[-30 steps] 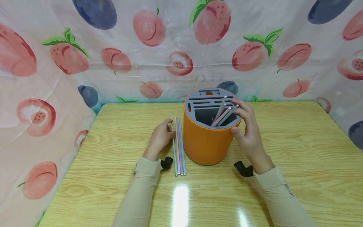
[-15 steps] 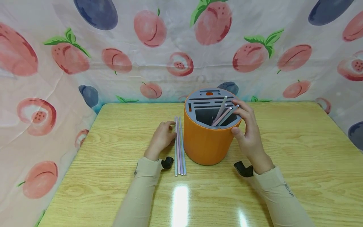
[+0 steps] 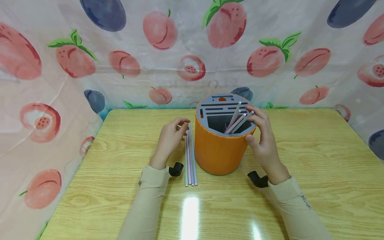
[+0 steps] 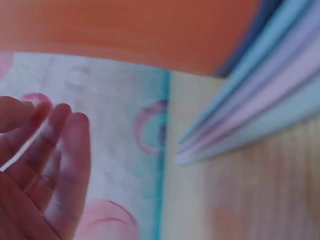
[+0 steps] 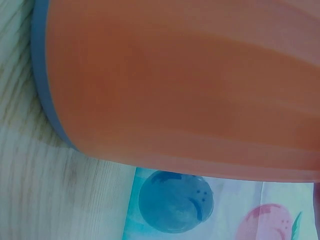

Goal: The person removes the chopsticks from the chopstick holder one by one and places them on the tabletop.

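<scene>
Several pastel chopsticks (image 3: 190, 160) lie side by side on the table, just left of an orange knife block (image 3: 220, 153) with a grey slotted top. My left hand (image 3: 169, 140) is over their far ends, fingers loosely bent. In the left wrist view that hand (image 4: 55, 165) holds nothing and is apart from the chopsticks (image 4: 250, 95). My right hand (image 3: 264, 143) grips the block's right rim, thumb in front and fingers at the top edge. More chopsticks (image 3: 235, 123) lean in the block's large opening. Orange wall of the block (image 5: 175, 100) fills most of the right wrist view.
The wood-grain table (image 3: 120, 186) meets a fruit-printed cloth (image 3: 132, 83) behind the block and at the left. A black wrist-camera piece (image 3: 176, 169) sticks out from the left cuff, another (image 3: 257, 178) from the right.
My left hand slid the leftmost chopstick rightward against the others, then let go and rose toward their far ends. The right hand keeps its grip on the block.
</scene>
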`<state>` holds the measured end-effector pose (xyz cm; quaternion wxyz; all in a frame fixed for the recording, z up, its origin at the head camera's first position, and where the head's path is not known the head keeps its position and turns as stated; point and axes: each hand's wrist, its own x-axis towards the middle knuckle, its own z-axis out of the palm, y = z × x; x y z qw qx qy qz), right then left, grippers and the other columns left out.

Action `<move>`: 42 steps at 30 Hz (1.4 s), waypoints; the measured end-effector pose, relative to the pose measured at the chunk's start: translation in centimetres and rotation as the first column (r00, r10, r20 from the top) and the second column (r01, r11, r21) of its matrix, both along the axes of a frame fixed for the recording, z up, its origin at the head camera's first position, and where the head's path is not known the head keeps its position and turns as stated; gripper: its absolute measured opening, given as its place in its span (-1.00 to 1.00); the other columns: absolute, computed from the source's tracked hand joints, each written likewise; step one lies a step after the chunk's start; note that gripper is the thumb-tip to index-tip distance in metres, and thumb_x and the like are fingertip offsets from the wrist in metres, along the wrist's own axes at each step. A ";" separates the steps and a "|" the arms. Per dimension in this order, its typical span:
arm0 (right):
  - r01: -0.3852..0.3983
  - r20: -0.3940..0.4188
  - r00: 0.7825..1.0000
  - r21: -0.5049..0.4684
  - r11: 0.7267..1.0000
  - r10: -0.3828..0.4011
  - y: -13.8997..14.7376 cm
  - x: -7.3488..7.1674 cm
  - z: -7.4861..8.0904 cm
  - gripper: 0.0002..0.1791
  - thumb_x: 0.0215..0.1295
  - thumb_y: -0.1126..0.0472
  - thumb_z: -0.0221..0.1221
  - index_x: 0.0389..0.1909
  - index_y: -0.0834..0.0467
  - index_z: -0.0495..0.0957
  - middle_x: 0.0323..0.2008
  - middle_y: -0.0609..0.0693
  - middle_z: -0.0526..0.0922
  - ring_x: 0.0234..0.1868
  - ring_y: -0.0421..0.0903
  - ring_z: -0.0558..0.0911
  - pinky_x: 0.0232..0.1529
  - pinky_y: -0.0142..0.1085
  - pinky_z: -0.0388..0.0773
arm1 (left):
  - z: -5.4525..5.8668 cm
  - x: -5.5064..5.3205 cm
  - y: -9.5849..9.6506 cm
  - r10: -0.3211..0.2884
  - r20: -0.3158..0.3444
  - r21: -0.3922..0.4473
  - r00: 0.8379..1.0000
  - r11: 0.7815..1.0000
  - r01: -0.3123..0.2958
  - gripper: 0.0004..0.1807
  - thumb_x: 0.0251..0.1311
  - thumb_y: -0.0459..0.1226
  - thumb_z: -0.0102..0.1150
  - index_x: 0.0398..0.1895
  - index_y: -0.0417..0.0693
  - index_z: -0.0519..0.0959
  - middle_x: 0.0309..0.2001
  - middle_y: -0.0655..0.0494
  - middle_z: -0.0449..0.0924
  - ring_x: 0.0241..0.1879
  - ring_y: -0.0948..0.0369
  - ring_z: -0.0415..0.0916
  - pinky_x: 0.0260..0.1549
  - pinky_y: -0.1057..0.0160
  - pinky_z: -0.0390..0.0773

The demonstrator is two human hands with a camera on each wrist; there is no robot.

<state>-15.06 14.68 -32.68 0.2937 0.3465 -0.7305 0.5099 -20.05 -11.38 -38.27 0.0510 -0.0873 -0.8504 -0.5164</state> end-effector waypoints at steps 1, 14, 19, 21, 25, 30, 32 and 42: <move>0.002 0.001 1.000 0.000 1.000 -0.002 0.0 0.0 0.0 -0.30 0.24 -0.19 -0.06 -0.10 0.46 0.27 0.13 0.42 0.18 0.22 0.19 0.13 0.20 -0.21 0.12 | 0.4 0.1 0.1 -0.009 -0.030 0.009 1.000 1.000 0.009 -0.76 0.28 -0.13 -0.07 -0.09 0.09 0.52 -0.31 0.16 0.53 -0.42 0.09 0.55 -0.51 0.17 0.58; 0.005 -0.007 1.000 -0.009 1.000 -0.005 0.1 0.0 0.2 -0.30 0.23 -0.19 -0.05 -0.11 0.46 0.27 0.13 0.42 0.19 0.22 0.19 0.14 0.19 -0.21 0.14 | 4.5 1.7 1.8 -0.040 -0.322 0.108 0.946 0.991 0.078 -0.76 0.27 -0.17 -0.05 -0.15 -0.05 0.55 -0.37 0.02 0.54 -0.50 0.14 0.49 -0.62 0.27 0.55; 0.008 -0.007 1.000 -0.007 1.000 -0.008 0.0 0.0 0.2 -0.29 0.23 -0.20 -0.06 -0.10 0.47 0.27 0.13 0.41 0.19 0.22 0.18 0.14 0.18 -0.23 0.16 | 5.7 2.4 2.3 -0.025 -0.425 0.068 0.905 0.996 0.059 -0.73 0.24 -0.07 -0.03 -0.10 0.05 0.51 -0.24 0.22 0.49 -0.34 0.30 0.46 -0.60 0.38 0.52; 0.009 -0.005 1.000 -0.005 1.000 -0.009 0.0 0.0 0.3 -0.29 0.23 -0.20 -0.06 -0.10 0.47 0.27 0.14 0.41 0.18 0.22 0.18 0.14 0.18 -0.24 0.16 | 6.1 2.8 2.5 -0.029 -0.466 0.049 0.884 0.997 0.058 -0.71 0.23 -0.07 -0.01 -0.07 0.03 0.50 -0.18 0.23 0.45 -0.25 0.31 0.44 -0.54 0.37 0.52; 0.006 0.002 1.000 -0.005 1.000 -0.006 0.0 0.0 0.2 -0.30 0.23 -0.20 -0.06 -0.10 0.46 0.27 0.14 0.40 0.18 0.23 0.17 0.13 0.18 -0.24 0.16 | 6.8 3.3 3.2 -0.052 -0.535 0.019 0.843 0.997 0.073 -0.63 0.19 -0.12 0.04 0.02 -0.07 0.45 -0.07 0.12 0.40 -0.14 0.25 0.38 -0.35 0.33 0.51; 0.004 0.007 1.000 -0.002 1.000 -0.004 0.0 0.0 0.1 -0.30 0.24 -0.20 -0.06 -0.10 0.46 0.27 0.14 0.41 0.18 0.22 0.17 0.13 0.19 -0.23 0.14 | 7.2 3.9 3.9 -0.075 -0.575 -0.043 0.814 0.997 0.062 -0.54 0.16 -0.08 0.07 0.08 -0.10 0.40 0.01 0.13 0.37 -0.04 0.20 0.28 -0.12 0.27 0.39; 0.005 0.007 1.000 -0.001 1.000 -0.005 0.0 0.1 0.1 -0.30 0.24 -0.20 -0.06 -0.10 0.46 0.27 0.14 0.42 0.18 0.22 0.18 0.14 0.19 -0.23 0.14 | 7.3 4.1 4.1 -0.084 -0.580 -0.067 0.811 0.996 0.055 -0.53 0.15 -0.06 0.09 0.07 -0.08 0.40 0.03 0.16 0.37 -0.02 0.20 0.25 -0.07 0.25 0.33; 0.009 0.001 1.000 0.002 1.000 -0.009 -0.1 0.0 0.1 -0.30 0.24 -0.20 -0.07 -0.12 0.47 0.27 0.12 0.43 0.19 0.22 0.18 0.15 0.20 -0.22 0.14 | 8.2 5.4 5.5 -0.200 -0.621 -0.192 0.758 0.976 0.100 -0.60 0.06 -0.08 0.20 -0.04 -0.04 0.50 -0.06 0.19 0.48 0.01 0.21 0.27 0.07 0.21 0.18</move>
